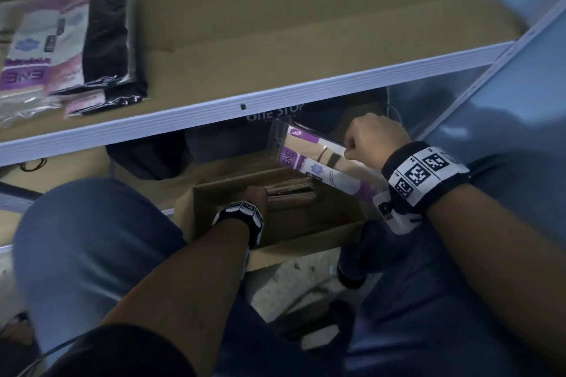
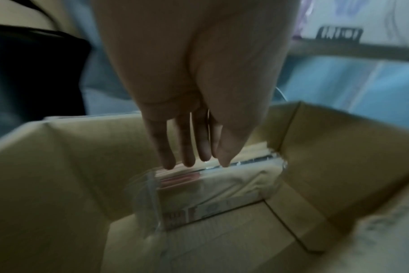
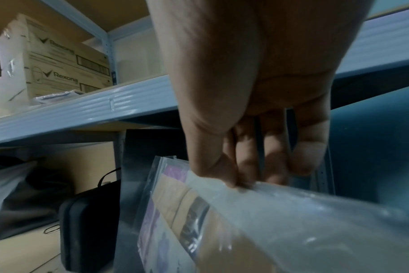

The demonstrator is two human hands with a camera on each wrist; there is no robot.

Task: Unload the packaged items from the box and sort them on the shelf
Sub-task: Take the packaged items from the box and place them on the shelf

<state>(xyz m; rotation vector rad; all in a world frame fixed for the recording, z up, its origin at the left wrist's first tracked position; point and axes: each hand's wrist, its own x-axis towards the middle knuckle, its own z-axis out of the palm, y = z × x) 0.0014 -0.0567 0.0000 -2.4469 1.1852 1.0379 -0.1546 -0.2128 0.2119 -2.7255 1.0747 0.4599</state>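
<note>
My right hand (image 1: 369, 138) pinches a clear packet (image 1: 318, 162) by its edge, held at center right above the box (image 1: 306, 223). My left hand (image 1: 255, 193) reaches into the box, straight fingers (image 2: 187, 147) touching the upright packets (image 2: 210, 188) inside. Sorted packets (image 1: 70, 49) lie on the shelf (image 1: 275, 40), upper left.

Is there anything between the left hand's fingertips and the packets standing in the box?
Nothing: in the left wrist view the fingertips reach the top edge of the packets inside the box.
</note>
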